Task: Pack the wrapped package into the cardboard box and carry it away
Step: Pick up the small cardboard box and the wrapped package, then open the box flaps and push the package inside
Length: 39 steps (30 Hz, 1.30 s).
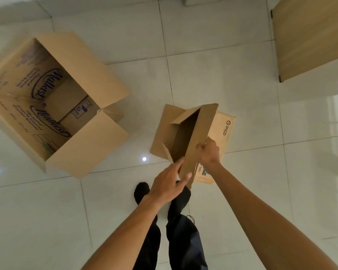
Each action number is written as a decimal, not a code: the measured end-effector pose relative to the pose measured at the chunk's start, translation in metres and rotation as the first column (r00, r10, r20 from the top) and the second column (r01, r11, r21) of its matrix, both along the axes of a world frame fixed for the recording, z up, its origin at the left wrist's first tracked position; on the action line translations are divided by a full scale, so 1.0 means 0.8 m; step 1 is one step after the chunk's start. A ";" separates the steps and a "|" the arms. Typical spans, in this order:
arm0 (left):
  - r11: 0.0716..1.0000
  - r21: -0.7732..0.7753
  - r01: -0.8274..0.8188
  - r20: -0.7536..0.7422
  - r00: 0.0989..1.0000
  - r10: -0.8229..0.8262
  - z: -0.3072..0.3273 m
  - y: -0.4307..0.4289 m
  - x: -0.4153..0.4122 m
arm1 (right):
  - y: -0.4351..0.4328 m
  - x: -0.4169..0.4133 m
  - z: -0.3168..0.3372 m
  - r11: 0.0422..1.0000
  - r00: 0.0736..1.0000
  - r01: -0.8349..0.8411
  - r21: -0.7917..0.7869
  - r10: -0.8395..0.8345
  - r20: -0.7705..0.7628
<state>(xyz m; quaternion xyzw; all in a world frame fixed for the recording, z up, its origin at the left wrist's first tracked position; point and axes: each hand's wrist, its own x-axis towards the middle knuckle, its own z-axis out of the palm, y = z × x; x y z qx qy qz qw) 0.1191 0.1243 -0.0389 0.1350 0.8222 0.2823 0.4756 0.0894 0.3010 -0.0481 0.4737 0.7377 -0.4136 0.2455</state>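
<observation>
A small brown cardboard box (225,129) with "PICO" printed on it stands open on the white tiled floor in front of me. Its long lid flap (201,129) is raised on edge over the dark opening. My right hand (208,152) grips the flap's right edge near its lower end. At the flap's near corner, my left hand (168,184) has its fingers along one face and its thumb on the other. The inside of the box is in shadow, and I see no wrapped package in view.
A large open "Malkist" carton (90,145) sits on the floor to the left with smaller brown boxes (66,100) inside. A wooden panel (308,36) fills the top right corner. My dark-trousered legs (183,230) and one foot (141,191) are below the small box.
</observation>
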 end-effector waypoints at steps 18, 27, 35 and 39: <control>0.755 -0.200 -0.624 0.150 0.742 0.653 0.224 -0.153 -0.117 | 0.039 -0.208 0.376 0.889 0.899 -0.434 -0.144 0.417 -0.134; -0.211 -0.333 -0.919 0.793 -0.394 0.465 0.293 -0.079 -0.167 | -0.010 -0.231 0.472 0.790 0.879 -0.450 -0.416 0.311 -0.361; -0.284 -0.337 -0.898 0.628 -0.439 0.642 0.238 -0.151 -0.152 | 0.004 -0.170 0.398 0.620 0.940 -0.334 -0.710 0.162 -0.302; -0.290 -0.279 -0.915 0.712 -0.400 0.577 0.217 -0.147 -0.133 | 0.006 -0.151 0.369 0.524 0.960 -0.279 -0.805 0.146 -0.238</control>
